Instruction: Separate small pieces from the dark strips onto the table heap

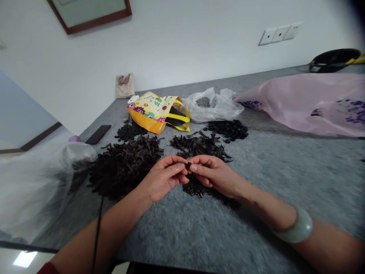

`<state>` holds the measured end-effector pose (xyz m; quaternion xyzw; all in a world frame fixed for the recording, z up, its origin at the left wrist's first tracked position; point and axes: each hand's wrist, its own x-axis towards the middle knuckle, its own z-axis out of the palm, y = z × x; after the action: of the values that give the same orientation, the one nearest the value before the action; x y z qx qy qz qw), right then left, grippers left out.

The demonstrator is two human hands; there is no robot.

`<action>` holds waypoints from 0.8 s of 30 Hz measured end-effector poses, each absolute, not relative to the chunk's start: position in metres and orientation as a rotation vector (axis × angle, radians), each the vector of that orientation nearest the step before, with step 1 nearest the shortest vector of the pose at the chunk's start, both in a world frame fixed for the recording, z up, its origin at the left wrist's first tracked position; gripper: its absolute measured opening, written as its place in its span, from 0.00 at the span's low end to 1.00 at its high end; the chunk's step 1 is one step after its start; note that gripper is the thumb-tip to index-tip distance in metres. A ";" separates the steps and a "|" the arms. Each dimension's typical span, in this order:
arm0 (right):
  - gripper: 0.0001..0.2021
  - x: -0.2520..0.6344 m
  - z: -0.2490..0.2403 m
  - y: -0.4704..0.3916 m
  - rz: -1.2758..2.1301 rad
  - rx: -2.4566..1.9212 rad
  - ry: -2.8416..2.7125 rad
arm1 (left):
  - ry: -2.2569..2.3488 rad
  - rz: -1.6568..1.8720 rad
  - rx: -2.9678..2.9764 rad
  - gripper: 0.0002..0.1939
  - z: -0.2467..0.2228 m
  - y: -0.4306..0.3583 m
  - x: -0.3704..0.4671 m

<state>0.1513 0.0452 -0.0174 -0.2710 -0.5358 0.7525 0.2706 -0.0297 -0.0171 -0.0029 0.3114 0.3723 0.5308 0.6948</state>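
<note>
Pinching a small black piece [188, 164] between two hands above the gray table [285, 171].
From my end, the left hand [170, 177] and right hand [214, 173] nearly meet, thumb and fingers of each closed on it; it looks dark and short, its exact shape too small for me to tell, near a loose pile of dark strips [199, 144].

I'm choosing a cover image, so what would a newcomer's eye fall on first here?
Probably the yellow cartoon-print bag, lying toward the back of the gray table. Next, the left hand and right hand, meeting mid-picture at a small dark piece, with a pale bangle on the right arm. The big pink bag at the right also stands out.
</note>
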 end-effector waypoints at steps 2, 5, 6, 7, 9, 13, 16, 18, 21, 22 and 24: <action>0.16 0.150 -0.018 0.045 2.064 -0.699 -1.394 | 0.831 1.174 0.687 0.11 -0.001 -0.017 -0.030; 0.15 0.148 -0.020 0.045 2.095 -0.654 -1.364 | 0.865 1.141 0.666 0.14 0.002 -0.018 -0.031; 0.15 0.148 -0.021 0.044 2.098 -0.652 -1.362 | 0.885 1.131 0.663 0.15 0.003 -0.018 -0.031; 0.15 0.147 -0.021 0.044 2.095 -0.658 -1.360 | 0.904 1.123 0.666 0.15 0.003 -0.019 -0.032; 0.16 0.147 -0.022 0.043 2.081 -0.679 -1.354 | 0.938 1.123 0.686 0.15 0.003 -0.019 -0.032; 0.17 0.146 -0.023 0.043 2.060 -0.716 -1.344 | 0.991 1.142 0.743 0.10 0.000 -0.019 -0.032; 0.17 0.145 -0.024 0.042 2.045 -0.726 -1.363 | 1.015 1.136 0.789 0.07 -0.001 -0.019 -0.031; 0.17 0.145 -0.026 0.042 2.032 -0.721 -1.382 | 1.023 1.138 0.807 0.06 0.000 -0.019 -0.030; 0.17 0.145 -0.029 0.043 2.010 -0.711 -1.430 | 1.037 1.142 0.811 0.05 0.004 -0.018 -0.028; 0.17 0.145 -0.030 0.043 1.998 -0.708 -1.454 | 1.046 1.139 0.814 0.05 0.005 -0.019 -0.028; 0.17 0.146 -0.031 0.044 1.956 -0.703 -1.523 | 1.075 1.140 0.829 0.05 0.006 -0.019 -0.027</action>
<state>0.1461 0.0443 -0.0311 -0.2621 -0.5676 0.7289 0.2790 -0.0265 -0.0189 0.0065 0.3624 0.4699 0.4981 0.6323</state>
